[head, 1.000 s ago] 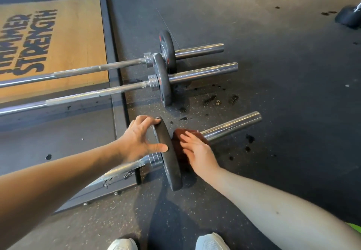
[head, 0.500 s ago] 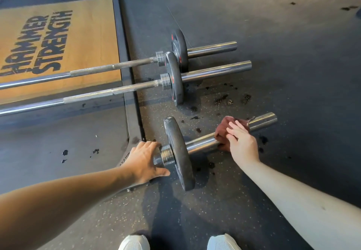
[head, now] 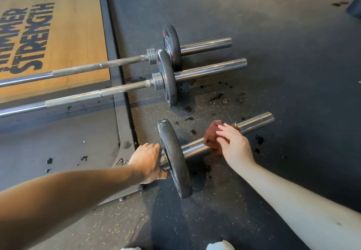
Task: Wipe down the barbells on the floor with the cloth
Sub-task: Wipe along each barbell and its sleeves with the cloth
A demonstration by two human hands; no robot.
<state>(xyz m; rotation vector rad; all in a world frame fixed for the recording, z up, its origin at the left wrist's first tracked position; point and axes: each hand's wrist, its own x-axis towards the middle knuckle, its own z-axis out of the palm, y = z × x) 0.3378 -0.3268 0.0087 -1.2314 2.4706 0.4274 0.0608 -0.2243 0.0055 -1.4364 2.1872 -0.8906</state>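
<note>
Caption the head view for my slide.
Right hand presses a cloth on the near barbell; left hand grips it beside the plate.

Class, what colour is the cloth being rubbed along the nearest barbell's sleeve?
The cloth is a dull reddish brown, best seen in the head view, under the right hand.

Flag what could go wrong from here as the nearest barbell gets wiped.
The nearest barbell stands on a round plate, so it could roll under the wiping push; the left hand grips right beside that plate and might get pinched. The right hand presses a bunched cloth on the sleeve, so its underside may be missed.
</note>
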